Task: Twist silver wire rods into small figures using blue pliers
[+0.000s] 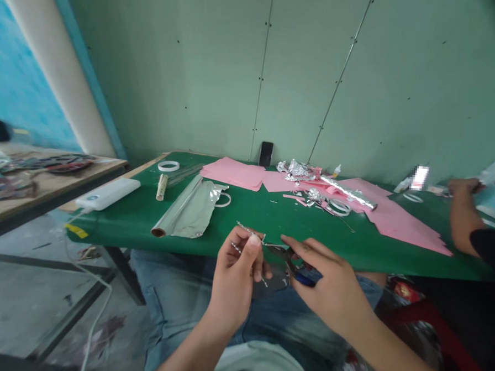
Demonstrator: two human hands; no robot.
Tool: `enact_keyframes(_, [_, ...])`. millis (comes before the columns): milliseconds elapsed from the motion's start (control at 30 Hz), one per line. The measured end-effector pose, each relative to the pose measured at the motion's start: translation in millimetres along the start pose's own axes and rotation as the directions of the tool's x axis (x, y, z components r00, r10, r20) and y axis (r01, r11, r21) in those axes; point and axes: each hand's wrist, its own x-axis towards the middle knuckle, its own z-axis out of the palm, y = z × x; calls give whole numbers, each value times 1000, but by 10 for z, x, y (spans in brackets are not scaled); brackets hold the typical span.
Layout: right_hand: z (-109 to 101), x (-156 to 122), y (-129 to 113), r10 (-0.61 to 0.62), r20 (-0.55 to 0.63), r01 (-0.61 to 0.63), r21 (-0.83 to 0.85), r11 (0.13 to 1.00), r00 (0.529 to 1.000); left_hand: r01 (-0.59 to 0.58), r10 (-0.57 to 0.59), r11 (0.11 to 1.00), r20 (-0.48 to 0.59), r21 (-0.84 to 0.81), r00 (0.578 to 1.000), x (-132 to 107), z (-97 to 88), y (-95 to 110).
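Observation:
Above my lap, at the table's front edge, my left hand [239,265] pinches a thin, twisted silvery wire [245,228] between thumb and fingers. Several ends of it stick out around the fingers. My right hand [326,272] is wrapped round a pair of pliers [303,275] with dark blue handles. The dark jaws point left and meet a wire end just right of my left thumb; whether they are closed on it I cannot tell. Behind my left hand lies a foil roll [180,207] with a sheet partly unrolled.
On the green table [254,213] lie pink paper sheets [234,172], crumpled foil [300,170], white tape rings [168,166] and a white power bank [110,194] with a trailing cable. A phone [266,153] leans on the wall. Another person's arm [464,216] rests at the right.

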Motion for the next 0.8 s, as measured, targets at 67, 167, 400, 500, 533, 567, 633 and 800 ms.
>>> enact_keyframes(67, [1, -12, -3, -12, -12, 12, -13, 1000, 1000, -3, 3, 1000, 10, 9, 1000, 0, -8, 1])
enact_keyframes(167, [4, -28, -14, -30, -44, 28, -30, 999, 999, -2, 2, 1000, 18, 28, 1000, -12, -15, -4])
enact_keyframes(400, [-22, -53, -49, 7, -3, -7, 40, 999, 1000, 70, -70, 998, 6, 3, 998, -30, 24, 27])
enact_keyframes(500, [-9, -43, -54, 45, -1, -45, 55, 997, 999, 94, -94, 995, -2, 15, 996, -35, 42, 43])
enact_keyframes(533, [-3, -37, -52, 55, 1, -55, 60, 997, 998, 99, -99, 995, -4, 20, 995, -37, 40, 46])
enact_keyframes(567, [1, -31, -47, 64, 7, -64, 71, 995, 998, 104, -104, 994, -5, 23, 995, -39, 32, 51])
enact_keyframes(633, [-4, -20, -27, 74, 32, -77, 104, 992, 997, 117, -117, 992, -8, 38, 993, -36, 2, 64])
enact_keyframes(800, [-66, -15, 39, 34, 94, -45, 121, 992, 995, 151, -159, 978, 40, 145, 987, 23, -66, 111])
